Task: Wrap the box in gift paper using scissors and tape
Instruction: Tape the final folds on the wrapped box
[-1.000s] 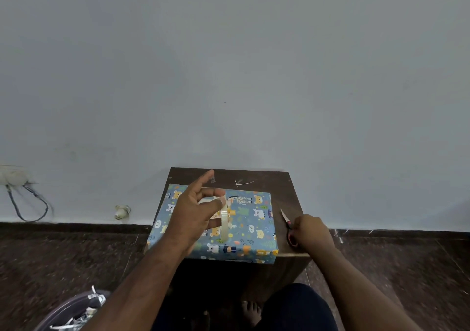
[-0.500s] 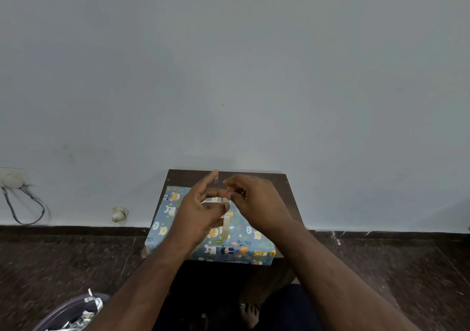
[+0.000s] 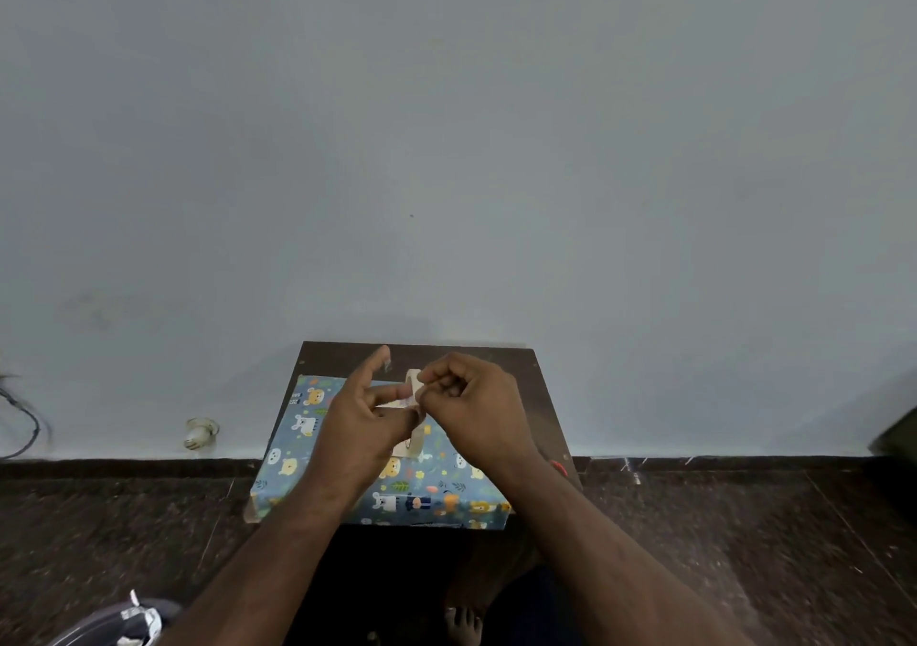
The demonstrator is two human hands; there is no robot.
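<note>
A box (image 3: 431, 489) wrapped in blue paper with cartoon animals lies on a small dark wooden table (image 3: 526, 372). My left hand (image 3: 364, 427) holds a roll of clear tape (image 3: 413, 439) above the box, with its index finger stretched out. My right hand (image 3: 471, 410) is beside it and pinches the tape's free end at the top of the roll. A bit of the scissors' red handle (image 3: 559, 467) peeks out past my right wrist at the table's right edge; the rest is hidden.
A plain grey wall stands right behind the table. The floor is dark stone. A round bin (image 3: 119, 620) with paper scraps sits at the lower left. A cable (image 3: 25, 422) hangs on the wall at far left. My bare foot (image 3: 461, 623) is under the table.
My right hand left the scissors at the table's right edge, came over to the tape roll and now pinches its end. My left hand kept holding the roll.
</note>
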